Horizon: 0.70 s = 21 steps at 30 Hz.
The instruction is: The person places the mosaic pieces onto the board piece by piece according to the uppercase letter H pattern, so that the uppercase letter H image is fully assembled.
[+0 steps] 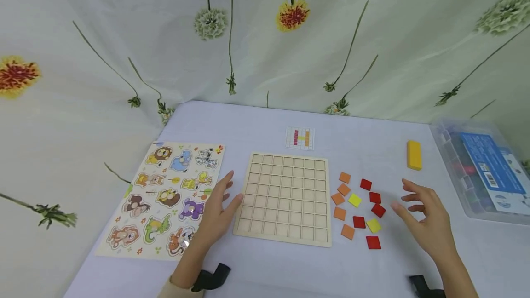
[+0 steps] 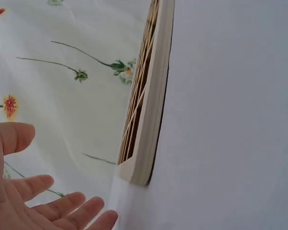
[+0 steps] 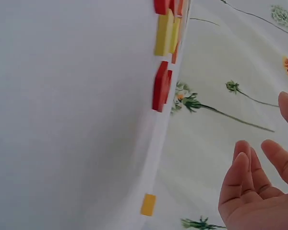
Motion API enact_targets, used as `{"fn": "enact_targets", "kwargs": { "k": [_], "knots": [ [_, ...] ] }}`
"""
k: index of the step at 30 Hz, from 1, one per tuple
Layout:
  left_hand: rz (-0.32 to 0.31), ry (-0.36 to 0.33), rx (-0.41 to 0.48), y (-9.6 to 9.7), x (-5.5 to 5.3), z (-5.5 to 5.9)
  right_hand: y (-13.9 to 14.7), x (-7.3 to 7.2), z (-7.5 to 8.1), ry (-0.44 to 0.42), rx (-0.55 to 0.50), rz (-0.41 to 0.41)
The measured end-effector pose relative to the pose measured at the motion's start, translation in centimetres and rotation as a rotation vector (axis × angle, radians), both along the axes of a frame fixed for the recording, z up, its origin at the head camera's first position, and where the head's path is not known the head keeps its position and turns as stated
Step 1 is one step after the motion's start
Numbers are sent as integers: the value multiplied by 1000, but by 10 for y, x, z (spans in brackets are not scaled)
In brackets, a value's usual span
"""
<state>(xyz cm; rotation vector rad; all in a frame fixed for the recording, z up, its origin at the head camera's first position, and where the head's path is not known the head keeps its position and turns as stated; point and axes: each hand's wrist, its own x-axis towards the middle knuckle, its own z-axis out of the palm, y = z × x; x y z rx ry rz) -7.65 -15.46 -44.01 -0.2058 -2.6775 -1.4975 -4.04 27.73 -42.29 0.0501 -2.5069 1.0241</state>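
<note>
My left hand (image 1: 221, 214) hovers beside the left edge of a wooden grid board (image 1: 285, 199) with fingers loosely spread and nothing in them. In the left wrist view the fingers (image 2: 67, 206) show apart from the board's rim. To the right of loose square tiles, my right hand (image 1: 428, 220) is held with relaxed, slightly bent fingers, holding nothing. Red tiles (image 1: 378, 210), orange tiles (image 1: 339, 214) and yellow tiles (image 1: 373, 225) lie scattered between the board and that hand. Every compartment of the board is bare. Behind it lies a small pattern card (image 1: 300, 138) with coloured squares.
An animal puzzle board (image 1: 161, 201) lies at the left, partly under my left forearm. A yellow block (image 1: 414, 155) stands at the back right. Beyond it is a clear plastic case (image 1: 476, 169) with a blue label. A flowered cloth (image 1: 256, 40) hangs behind the table.
</note>
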Motion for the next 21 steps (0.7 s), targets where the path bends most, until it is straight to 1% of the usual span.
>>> {"fn": "enact_targets", "kwargs": {
  "k": [1, 4, 7, 9, 11, 15, 17, 21],
  "knots": [
    [13, -5, 34, 0, -1, -4, 2, 1, -3, -37, -35, -9],
    [50, -15, 85, -1, -3, -14, 6, 1, -13, -145, -115, -32],
    [85, -26, 100, -1, -5, -20, 9, -2, -21, -214, -171, -40],
    [91, -32, 101, -2, -6, -23, 11, -3, -26, -253, -186, -41],
    [89, -27, 86, -2, -7, -25, 12, -3, -31, -291, -173, -40],
    [59, 6, 45, -2, -10, -29, 12, -2, -39, -347, -101, -33],
    [44, 22, 25, -2, -11, -31, 12, -2, -40, -365, -64, -25],
    [15, 42, -28, -2, -11, -34, 12, -3, -40, -379, -39, -7]
  ]
}}
